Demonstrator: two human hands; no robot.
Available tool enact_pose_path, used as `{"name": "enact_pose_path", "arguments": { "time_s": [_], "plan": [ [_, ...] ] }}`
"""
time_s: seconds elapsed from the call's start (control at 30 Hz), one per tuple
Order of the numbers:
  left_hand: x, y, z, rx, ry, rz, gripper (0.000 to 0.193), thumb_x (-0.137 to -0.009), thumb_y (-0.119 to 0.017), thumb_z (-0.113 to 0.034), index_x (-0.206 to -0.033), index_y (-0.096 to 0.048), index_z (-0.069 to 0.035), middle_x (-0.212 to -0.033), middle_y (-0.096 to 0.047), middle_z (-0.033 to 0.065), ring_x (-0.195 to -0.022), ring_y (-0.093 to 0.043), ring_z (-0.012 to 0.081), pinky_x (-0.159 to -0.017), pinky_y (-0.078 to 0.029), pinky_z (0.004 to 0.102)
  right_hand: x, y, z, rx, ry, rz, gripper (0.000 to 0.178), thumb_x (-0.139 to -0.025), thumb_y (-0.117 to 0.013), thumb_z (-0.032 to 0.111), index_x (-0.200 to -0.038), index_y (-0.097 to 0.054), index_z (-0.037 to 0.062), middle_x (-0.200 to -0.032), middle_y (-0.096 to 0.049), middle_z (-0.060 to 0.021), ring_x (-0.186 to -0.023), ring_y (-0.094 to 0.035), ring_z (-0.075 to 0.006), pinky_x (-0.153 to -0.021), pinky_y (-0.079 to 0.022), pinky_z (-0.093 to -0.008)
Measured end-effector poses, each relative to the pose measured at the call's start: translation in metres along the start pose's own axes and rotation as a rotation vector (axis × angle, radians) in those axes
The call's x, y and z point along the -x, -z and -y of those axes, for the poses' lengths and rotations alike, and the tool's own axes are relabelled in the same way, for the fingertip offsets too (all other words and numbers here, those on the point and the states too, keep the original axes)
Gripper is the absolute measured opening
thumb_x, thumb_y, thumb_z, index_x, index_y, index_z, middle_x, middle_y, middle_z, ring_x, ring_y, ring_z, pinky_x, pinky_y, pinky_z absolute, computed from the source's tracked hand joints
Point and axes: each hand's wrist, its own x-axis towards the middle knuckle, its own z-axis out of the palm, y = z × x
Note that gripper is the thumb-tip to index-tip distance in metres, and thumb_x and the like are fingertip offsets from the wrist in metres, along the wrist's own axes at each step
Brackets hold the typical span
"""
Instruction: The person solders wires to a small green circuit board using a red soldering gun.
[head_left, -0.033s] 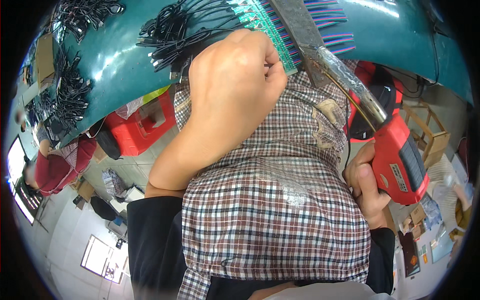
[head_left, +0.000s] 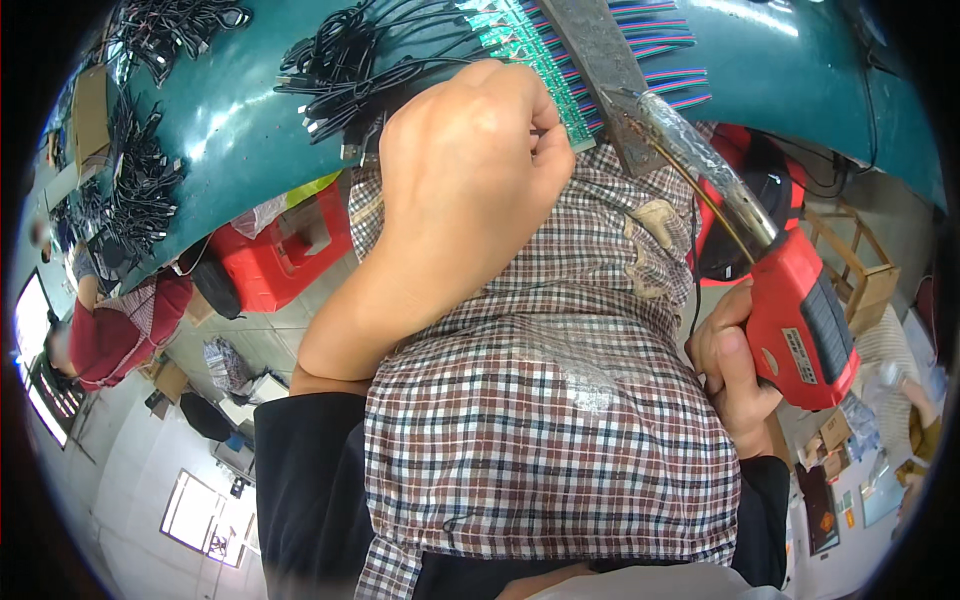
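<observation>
My left hand point(head_left: 470, 150) is curled closed at the near end of a green circuit board strip point(head_left: 550, 75). Thumb and fingers pinch together there, and whatever lies between them is hidden. Black cables point(head_left: 340, 70) run up to the strip's left side; red, blue and black wires point(head_left: 660, 45) stick out on its right. A dark flat metal bar point(head_left: 600, 55) lies across those wires beside the board. My right hand point(head_left: 735, 365) grips a red soldering gun point(head_left: 805, 320). Its metal barrel and thin brass tube point up and left, the front end over the bar's near part.
More bundles of black cables point(head_left: 145, 190) lie on the green table point(head_left: 235, 130) to the left. Beneath its edge stands a red plastic stool point(head_left: 290, 255). At right are a wooden stool frame point(head_left: 865, 275) and a black-and-red bag point(head_left: 745, 200). Another person point(head_left: 130, 335) is at far left.
</observation>
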Motion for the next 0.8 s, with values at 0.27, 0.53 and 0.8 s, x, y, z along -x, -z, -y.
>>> {"name": "enact_pose_path", "arguments": {
  "time_s": [0.27, 0.53, 0.8],
  "plan": [
    [0.004, 0.0, 0.006, 0.021, -0.056, -0.012, 0.012, -0.072, -0.074, -0.004, -0.074, -0.062, -0.006, -0.071, -0.061, 0.0078, -0.061, -0.064, 0.0229, -0.056, -0.05, 0.0342, -0.018, -0.019, 0.003, -0.305, 0.193, -0.131, 0.016, -0.096, -0.054, 0.017, -0.096, -0.048, 0.0023, -0.058, -0.037, 0.003, -0.041, -0.031, -0.0055, -0.043, -0.027, -0.0231],
    [-0.023, 0.06, 0.062, -0.107, 0.234, -0.349, 0.008, -0.084, -0.069, -0.018, -0.087, -0.069, -0.011, -0.087, -0.065, 0.01, -0.084, -0.063, 0.03, -0.074, -0.05, 0.0424, -0.026, -0.022, 0.004, -0.415, 0.327, -0.225, 0.013, -0.096, -0.053, 0.009, -0.104, -0.05, -0.0008, -0.068, -0.044, -0.0004, -0.042, -0.032, -0.0039, -0.043, -0.03, -0.0228],
    [-0.026, 0.076, 0.166, -0.508, 0.181, -0.527, 0.023, -0.089, -0.066, -0.027, -0.096, -0.073, -0.006, -0.096, -0.069, 0.0135, -0.092, -0.064, 0.0339, -0.082, -0.051, 0.0427, -0.026, -0.024, 0.004, -0.362, 0.255, -0.204, 0.017, -0.098, -0.051, 0.01, -0.108, -0.053, -0.0031, -0.062, -0.044, 0.0012, -0.042, -0.032, -0.0041, -0.045, -0.03, -0.0226]
  ]
}}
